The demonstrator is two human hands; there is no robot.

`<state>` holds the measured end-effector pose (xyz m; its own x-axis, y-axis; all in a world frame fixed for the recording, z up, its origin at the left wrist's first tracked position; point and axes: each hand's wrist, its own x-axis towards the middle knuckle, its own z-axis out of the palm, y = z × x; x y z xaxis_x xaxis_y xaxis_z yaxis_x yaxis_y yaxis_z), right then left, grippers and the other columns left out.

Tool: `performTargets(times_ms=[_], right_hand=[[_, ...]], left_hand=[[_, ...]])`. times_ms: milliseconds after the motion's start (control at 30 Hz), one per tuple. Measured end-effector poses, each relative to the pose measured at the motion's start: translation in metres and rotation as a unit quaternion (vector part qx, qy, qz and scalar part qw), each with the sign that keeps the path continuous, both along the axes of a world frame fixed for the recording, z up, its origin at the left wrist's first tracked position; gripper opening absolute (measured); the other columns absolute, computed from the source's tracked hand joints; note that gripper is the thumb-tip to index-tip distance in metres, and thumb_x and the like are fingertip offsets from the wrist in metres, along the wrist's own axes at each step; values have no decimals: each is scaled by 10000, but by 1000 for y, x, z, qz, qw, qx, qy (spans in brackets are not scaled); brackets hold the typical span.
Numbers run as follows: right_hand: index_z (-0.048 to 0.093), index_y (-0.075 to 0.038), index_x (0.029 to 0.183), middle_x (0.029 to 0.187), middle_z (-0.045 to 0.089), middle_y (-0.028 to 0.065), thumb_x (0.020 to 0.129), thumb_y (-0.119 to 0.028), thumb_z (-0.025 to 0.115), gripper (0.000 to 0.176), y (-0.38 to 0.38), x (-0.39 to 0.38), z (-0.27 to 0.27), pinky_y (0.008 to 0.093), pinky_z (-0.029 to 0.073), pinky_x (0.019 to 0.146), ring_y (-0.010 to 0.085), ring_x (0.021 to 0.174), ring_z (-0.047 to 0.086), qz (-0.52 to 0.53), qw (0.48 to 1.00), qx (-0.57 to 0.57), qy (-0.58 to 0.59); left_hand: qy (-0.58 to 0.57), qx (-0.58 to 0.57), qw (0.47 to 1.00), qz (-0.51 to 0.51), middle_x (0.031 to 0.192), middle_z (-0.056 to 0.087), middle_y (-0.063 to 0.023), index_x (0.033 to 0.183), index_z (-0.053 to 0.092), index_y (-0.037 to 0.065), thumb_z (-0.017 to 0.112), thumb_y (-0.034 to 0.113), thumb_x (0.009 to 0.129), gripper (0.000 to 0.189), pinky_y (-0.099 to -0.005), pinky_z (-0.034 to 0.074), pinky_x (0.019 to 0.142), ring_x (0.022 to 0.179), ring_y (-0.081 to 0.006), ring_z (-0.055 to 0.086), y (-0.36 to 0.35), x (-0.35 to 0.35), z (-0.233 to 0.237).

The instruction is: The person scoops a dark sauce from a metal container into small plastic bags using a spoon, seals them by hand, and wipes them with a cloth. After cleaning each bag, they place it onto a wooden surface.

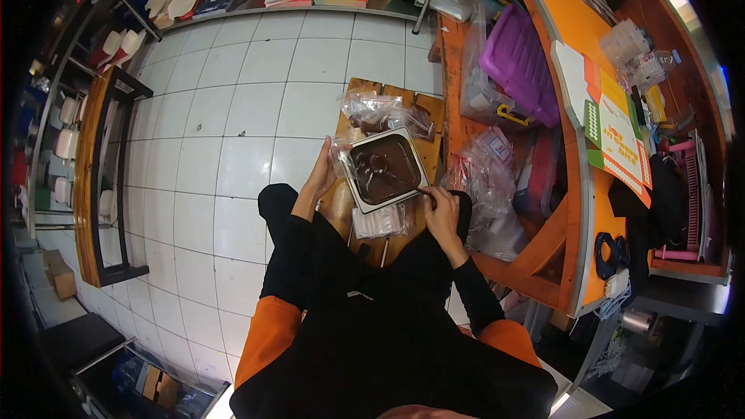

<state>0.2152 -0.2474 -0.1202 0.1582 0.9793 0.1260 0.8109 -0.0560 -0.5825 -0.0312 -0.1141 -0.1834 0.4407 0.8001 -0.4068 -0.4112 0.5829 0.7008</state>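
Seated person, small wooden desk (339, 209) in front of the knees, floor tiles beyond. Steel tray (388, 203) sits mid-desk, turned a little askew, with dark brown contents across its bottom and a metal tool (376, 167) lying in them. Left hand (322, 174) is at the tray's far left corner, fingers closed on a clear bag (341, 157) held just beside the rim; what is in that bag is too small to read. Right hand (442, 213) rests at the tray's near right rim, fingertips drawn together; whether they pinch anything I cannot tell. Flat bags (380, 221) are stacked at the desk's near edge, touching the tray, and look unused. Crumpled bags (380, 112) lie heaped at the far edge, some with something dark inside, though that is hard to make out. Judgement: work is under way but far from done, since the tray is not emptied, the near stack looks untouched and only one bag is in hand. More plastic packets (489, 167) are piled off the desk's right edge, under a purple bin (516, 58).
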Motion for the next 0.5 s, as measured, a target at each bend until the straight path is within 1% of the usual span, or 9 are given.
performTargets(times_ms=[67, 167, 267, 300, 333, 433, 500], right_hand=[[604, -42, 948, 818, 561, 112, 766, -26, 537, 194, -5, 7, 6, 355, 344, 723, 275, 793, 537, 10, 996, 60, -64], [594, -36, 954, 819, 551, 107, 755, -3, 538, 209, -9, 16, 17, 353, 343, 727, 273, 786, 524, -2, 989, 107, -100], [584, -35, 970, 830, 529, 109, 735, 11, 550, 242, -12, 24, 19, 365, 348, 766, 278, 818, 502, -9, 987, 107, -123], [583, -34, 973, 832, 526, 112, 733, 11, 552, 246, -14, 28, 16, 369, 349, 775, 280, 825, 499, -10, 986, 104, -133], [585, -42, 954, 853, 539, 95, 773, -20, 551, 185, -14, 32, 13, 359, 348, 746, 262, 812, 505, -11, 982, 111, -151], [583, -33, 955, 876, 537, 105, 764, -17, 555, 193, -19, 39, 2, 364, 349, 748, 267, 826, 498, -11, 978, 104, -181], [585, -31, 971, 877, 523, 114, 738, -17, 565, 235, -22, 42, -6, 375, 349, 773, 276, 854, 482, -9, 977, 88, -192]], left_hand=[[8, 6, 1000, -12, 941, 562, -73, 1071, 531, 38, 312, 637, 859, 672, -356, 454, 813, 905, -181, 548, 0, 0, 4], [20, 3, 1000, -4, 943, 544, -68, 1071, 531, 39, 314, 634, 860, 668, -357, 452, 809, 896, -179, 535, -2, 4, 8], [34, 23, 999, -30, 1049, 528, -83, 1098, 523, 53, 279, 652, 855, 691, -403, 411, 888, 988, -225, 521, -1, 3, 7], [41, 26, 998, -31, 1060, 522, -85, 1097, 524, 52, 279, 651, 856, 690, -407, 406, 892, 1002, -227, 511, -2, 4, 7], [48, 31, 998, -31, 1071, 516, -86, 1096, 526, 52, 279, 649, 857, 689, -411, 402, 896, 1016, -230, 501, -2, 4, 8], [63, 28, 997, -35, 1102, 495, -90, 1089, 533, 52, 277, 645, 860, 685, -427, 379, 917, 1057, -232, 466, -7, 7, 26], [65, 23, 997, -36, 1119, 483, -91, 1084, 538, 53, 278, 644, 861, 683, -436, 351, 942, 1080, -227, 443, -9, 8, 30]])
